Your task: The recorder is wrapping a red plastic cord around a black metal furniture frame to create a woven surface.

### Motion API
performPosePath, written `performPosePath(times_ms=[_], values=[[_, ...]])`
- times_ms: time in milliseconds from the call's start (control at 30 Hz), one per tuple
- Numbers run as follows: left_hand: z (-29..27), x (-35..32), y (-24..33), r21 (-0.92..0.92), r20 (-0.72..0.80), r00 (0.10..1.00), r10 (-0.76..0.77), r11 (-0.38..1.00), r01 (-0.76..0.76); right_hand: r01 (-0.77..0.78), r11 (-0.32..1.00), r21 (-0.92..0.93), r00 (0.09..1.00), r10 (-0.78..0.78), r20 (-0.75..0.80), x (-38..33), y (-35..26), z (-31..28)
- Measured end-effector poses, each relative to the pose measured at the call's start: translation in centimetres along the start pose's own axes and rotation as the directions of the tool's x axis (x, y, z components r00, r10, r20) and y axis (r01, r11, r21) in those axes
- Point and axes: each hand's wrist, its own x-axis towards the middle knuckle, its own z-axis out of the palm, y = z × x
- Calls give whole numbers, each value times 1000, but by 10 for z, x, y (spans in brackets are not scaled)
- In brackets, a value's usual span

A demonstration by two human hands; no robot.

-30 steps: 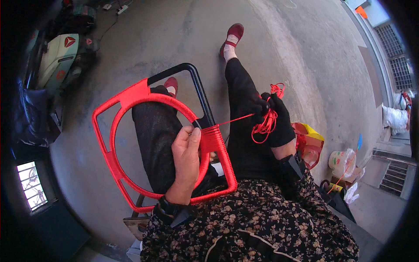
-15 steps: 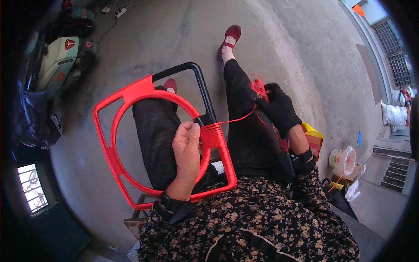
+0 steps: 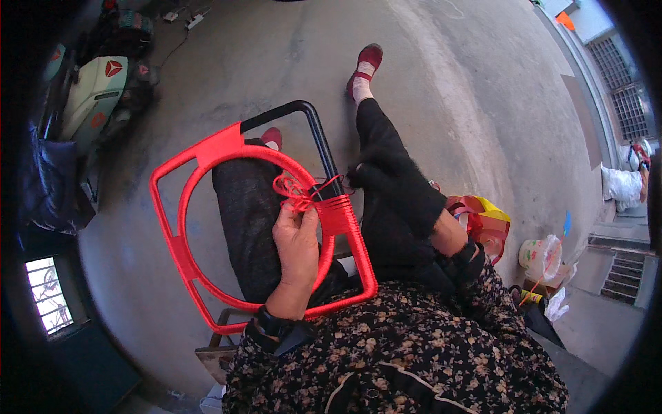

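A squared frame [image 3: 181, 248] with an inner ring lies across my lap, mostly wrapped in red cord; one upper corner shows bare black tube [image 3: 318, 131]. My bare left hand [image 3: 298, 245] is closed at the ring's right side, pinching a loose bundle of red cord [image 3: 295, 190] between thumb and fingers. Strands from the bundle cross the bare tube just above the wrapped joint. Outside the tube, my right hand [image 3: 400, 190] in a black glove has its fingers drawn together beside those strands; what they grip is hidden.
A red and yellow bag [image 3: 486, 224] stands by my right leg. Farther right are a white bucket [image 3: 539, 259] and white sacks [image 3: 620, 185]. At the left are a scooter [image 3: 93, 103] and a barred window [image 3: 49, 295]. A power strip [image 3: 195, 21] lies on the concrete floor.
The red cord bundle has passed from my right hand to my left, across the bare tube. My gloved right hand has moved left and down, close to the frame, which has barely moved.
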Motion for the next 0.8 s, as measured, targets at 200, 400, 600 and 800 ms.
performPosePath(times_ms=[200, 400, 600, 800], values=[[-5, 2, -6, 6, 14, 998, -56, 998, 56, -239, 971, 20, 909, 216, 357, -5, 24, 14], [8, 0, 9, -310, 49, 987, -156, 937, 163, 5, 997, 76, 997, -10, 71, -10, 42, 0], [2, 1, 11, -366, 133, 967, -216, 896, 251, -172, 942, 289, 920, 258, -294, -35, 18, -58], [13, 0, 17, -336, 150, 975, -162, 920, 204, 280, 888, 365, 743, 40, -668, -68, 5, -94]])
